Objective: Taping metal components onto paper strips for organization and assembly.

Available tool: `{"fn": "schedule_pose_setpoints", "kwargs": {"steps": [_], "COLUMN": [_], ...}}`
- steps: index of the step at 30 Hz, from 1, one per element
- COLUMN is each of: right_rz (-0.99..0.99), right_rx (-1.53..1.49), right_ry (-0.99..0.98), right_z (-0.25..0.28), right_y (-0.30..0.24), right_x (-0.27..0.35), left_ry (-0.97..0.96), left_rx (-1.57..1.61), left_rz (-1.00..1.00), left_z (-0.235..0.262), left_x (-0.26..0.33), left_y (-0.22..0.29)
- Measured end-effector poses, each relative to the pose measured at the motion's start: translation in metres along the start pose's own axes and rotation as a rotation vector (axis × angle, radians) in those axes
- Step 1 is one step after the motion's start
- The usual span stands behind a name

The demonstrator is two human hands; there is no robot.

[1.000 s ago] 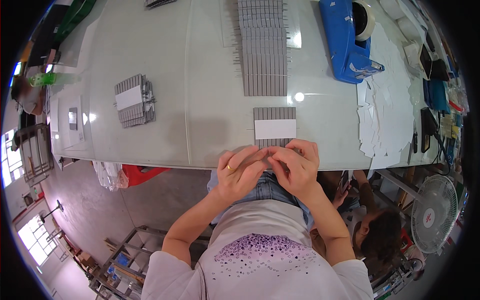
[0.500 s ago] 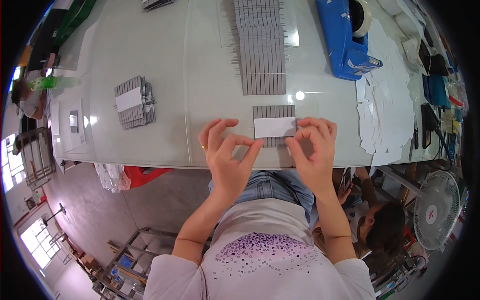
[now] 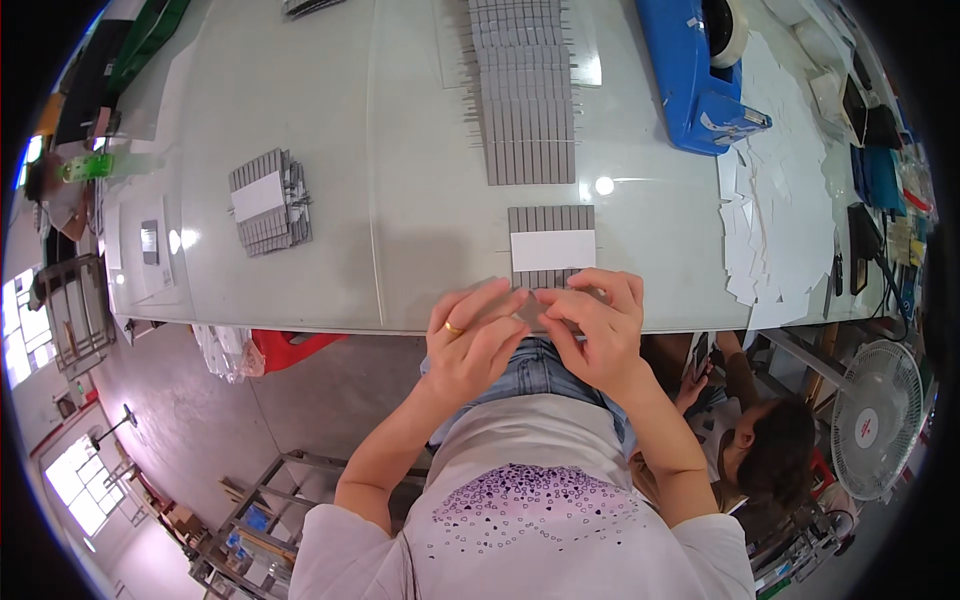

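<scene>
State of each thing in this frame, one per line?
Left hand: fingers bent, hold unclear
Right hand: fingers bent, hold unclear
Nearest grey strip panel: flat, white paper across it
Grey stack at left: unevenly piled
Far grey panels: overlapping in a row
Tape dispenser: loaded
White paper pieces: loose, overlapping
Fan: spinning or not, cannot tell

I have the left forearm (image 3: 393,442) and right forearm (image 3: 660,432) angled forward and inward toward the midline. The left hand (image 3: 472,338) and right hand (image 3: 597,330) face each other, fingers (image 3: 598,282) curled, opposing tips near each other; remotely, I cannot confirm a grip in either hand.
</scene>
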State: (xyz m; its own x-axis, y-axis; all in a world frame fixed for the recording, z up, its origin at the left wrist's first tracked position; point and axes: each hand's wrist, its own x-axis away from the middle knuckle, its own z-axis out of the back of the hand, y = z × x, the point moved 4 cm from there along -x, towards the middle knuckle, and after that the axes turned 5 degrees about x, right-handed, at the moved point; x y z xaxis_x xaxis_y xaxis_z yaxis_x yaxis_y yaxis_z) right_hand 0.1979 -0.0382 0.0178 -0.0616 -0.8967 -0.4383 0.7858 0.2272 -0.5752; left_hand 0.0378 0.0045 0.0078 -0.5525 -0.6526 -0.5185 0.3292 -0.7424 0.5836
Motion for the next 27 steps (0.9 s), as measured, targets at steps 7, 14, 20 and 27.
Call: {"fn": "schedule_pose_setpoints", "kwargs": {"steps": [7,14,20,27], "right_rz": [0.036,0.033,0.030,-0.349], "right_rx": [0.057,0.063,0.057,-0.039], "right_ry": [-0.006,-0.006,0.004,-0.009], "right_z": [-0.005,-0.004,-0.002,0.024], "right_y": [-0.001,-0.001,-0.002,0.017], "right_x": [0.001,0.000,-0.001,-0.019], "left_ry": [-0.002,-0.001,-0.003,0.179], "left_rx": [-0.052,-0.064,-0.042,0.007], "left_rz": [-0.045,-0.050,-0.025,0.460], "left_z": [-0.005,-0.005,-0.002,0.005], "left_x": [0.003,0.004,0.003,-0.034], "left_y": [-0.002,-0.002,-0.001,-0.004]}}
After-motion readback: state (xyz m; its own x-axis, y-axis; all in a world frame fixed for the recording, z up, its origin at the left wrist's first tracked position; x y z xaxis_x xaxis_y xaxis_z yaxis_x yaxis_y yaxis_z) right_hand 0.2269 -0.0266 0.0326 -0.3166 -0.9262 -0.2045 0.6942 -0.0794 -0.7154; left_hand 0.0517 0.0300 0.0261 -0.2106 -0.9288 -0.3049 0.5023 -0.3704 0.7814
